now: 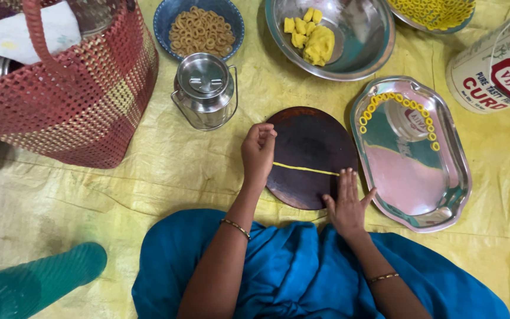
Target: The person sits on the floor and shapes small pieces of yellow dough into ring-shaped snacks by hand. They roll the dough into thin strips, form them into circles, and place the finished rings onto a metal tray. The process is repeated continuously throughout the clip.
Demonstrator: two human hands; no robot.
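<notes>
A dark round wooden board (311,142) lies on the yellow sheet in front of me. Across it stretches a thin yellow dough rope (305,169). My left hand (258,150) is curled at the rope's left end, its fingers pinching it. My right hand (346,204) lies flat with fingers spread, the fingertips resting on the rope's right end. An oval steel tray (420,189) to the right of the board carries several small yellow dough rings (399,100) along its far rim. A steel bowl (361,41) behind holds lumps of yellow dough (314,41).
A small lidded steel can (206,88) stands left of the board. A blue bowl (200,29) holds fried rings. A red woven basket (66,94) sits far left, a white tub (497,71) far right, a green bottle (36,280) near left.
</notes>
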